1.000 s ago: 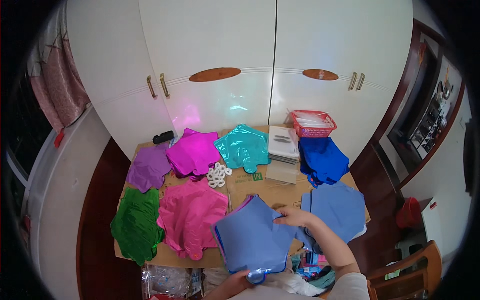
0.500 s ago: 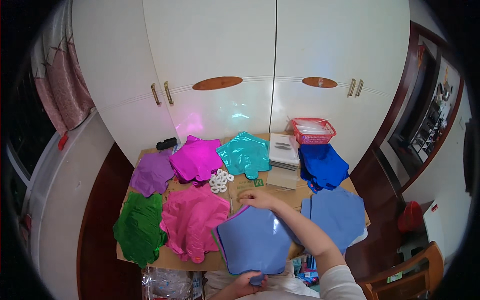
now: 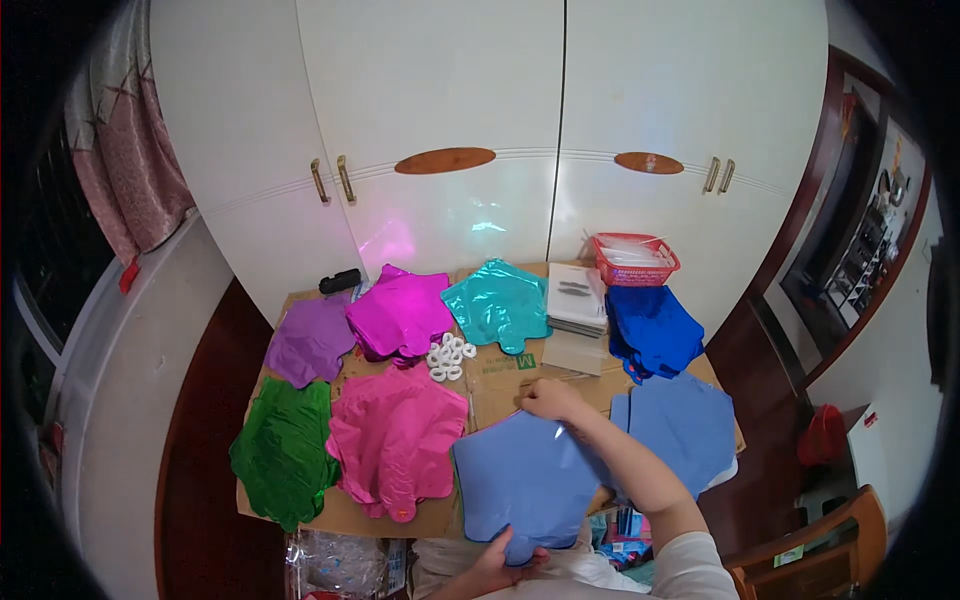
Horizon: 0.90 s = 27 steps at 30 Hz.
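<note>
Between my hands, over the table's front edge, lies a flat light-blue star-shaped foil balloon (image 3: pixel 530 475), with thin edges of other colours showing under it. My right hand (image 3: pixel 552 400) is closed on its far point, fingers curled over the edge. My left hand (image 3: pixel 498 565) pinches the rounded tail at the near edge, thumb on top. More light-blue foil balloons (image 3: pixel 685 430) lie to the right, partly under my right forearm. On the left are piles of pink foil balloons (image 3: pixel 398 440) and green foil balloons (image 3: pixel 285 450).
Purple (image 3: pixel 310 340), magenta (image 3: pixel 400 310), turquoise (image 3: pixel 500 305) and dark-blue foil balloons (image 3: pixel 655 330) line the back. Small white rolls (image 3: pixel 449 357), a stack of white packets (image 3: pixel 577 295), a red basket (image 3: pixel 638 262) and a black object (image 3: pixel 339 281) sit among them. A wooden chair (image 3: pixel 820 540) stands right.
The held balloons have shifted right, and the coloured edges beneath show less. My right hand has moved right along with them. My left thumb now lies over the tail. The view has shifted slightly.
</note>
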Each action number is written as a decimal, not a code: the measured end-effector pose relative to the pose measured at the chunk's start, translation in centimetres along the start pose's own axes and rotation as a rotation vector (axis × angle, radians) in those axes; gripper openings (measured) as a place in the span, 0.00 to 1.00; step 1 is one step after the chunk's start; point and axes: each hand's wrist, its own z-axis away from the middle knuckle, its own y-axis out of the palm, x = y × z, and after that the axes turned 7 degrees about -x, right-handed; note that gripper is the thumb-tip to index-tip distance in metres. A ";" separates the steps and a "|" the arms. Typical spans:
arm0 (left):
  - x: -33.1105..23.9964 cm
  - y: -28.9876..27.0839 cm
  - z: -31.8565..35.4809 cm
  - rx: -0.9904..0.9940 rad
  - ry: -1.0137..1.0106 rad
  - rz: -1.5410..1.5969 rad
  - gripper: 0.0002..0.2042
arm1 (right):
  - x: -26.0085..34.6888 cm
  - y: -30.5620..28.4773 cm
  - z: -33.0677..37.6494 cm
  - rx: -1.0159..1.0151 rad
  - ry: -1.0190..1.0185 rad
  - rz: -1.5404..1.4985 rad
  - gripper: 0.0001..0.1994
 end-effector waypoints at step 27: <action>-0.8 1.3 -1.2 0.145 -0.172 0.158 0.17 | -1.5 0.2 -1.8 -0.073 -0.042 -0.126 0.17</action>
